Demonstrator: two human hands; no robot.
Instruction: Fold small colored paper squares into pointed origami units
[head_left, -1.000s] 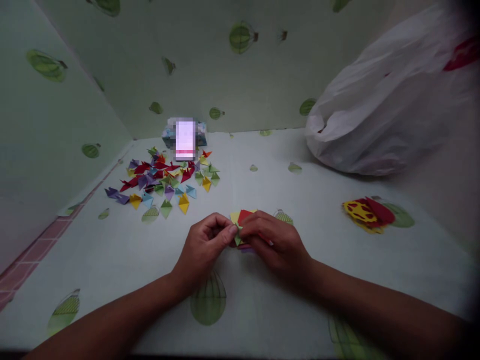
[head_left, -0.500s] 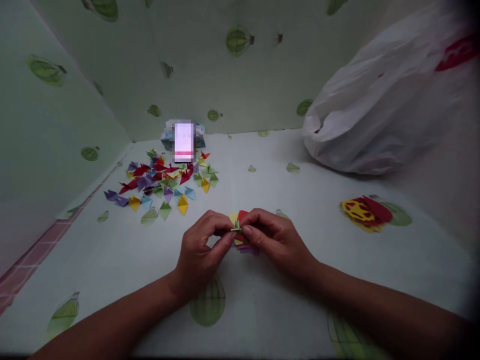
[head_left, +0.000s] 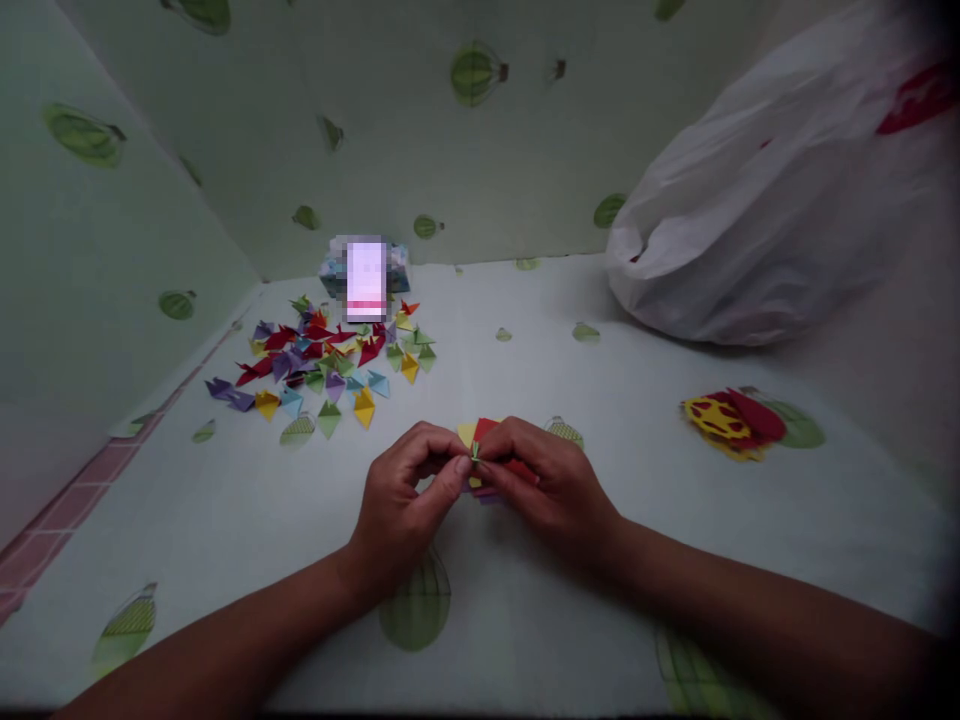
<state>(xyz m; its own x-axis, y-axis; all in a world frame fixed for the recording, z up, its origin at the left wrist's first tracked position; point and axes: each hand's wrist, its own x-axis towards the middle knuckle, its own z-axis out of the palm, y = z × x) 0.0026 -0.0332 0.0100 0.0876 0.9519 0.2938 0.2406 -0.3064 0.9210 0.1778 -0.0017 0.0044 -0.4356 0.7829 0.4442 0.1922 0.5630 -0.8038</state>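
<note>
Between my two hands is a small folded piece of green paper (head_left: 475, 452), mostly covered by the fingertips. My left hand (head_left: 409, 490) pinches its left side with thumb and forefinger. From the other side, my right hand (head_left: 551, 485) is closed on it in the same way. Beneath the fingers lie several coloured paper sheets (head_left: 489, 430), red, yellow and purple, partly hidden by the right hand. Farther off to the left spreads a pile of folded paper cranes (head_left: 330, 360) in red, purple, green, blue and yellow.
Behind the cranes a lit phone (head_left: 366, 278) leans against a box (head_left: 400, 268), both partly blurred out. A large white plastic bag (head_left: 735, 220) stands at the back right. Red and yellow cut-out pieces (head_left: 720, 420) lie on the right. Walls (head_left: 375, 130) enclose the back and left.
My fingertips have closed in further around the green paper, and less of it shows. The right hand has shifted slightly to the left. The other things stay in place.
</note>
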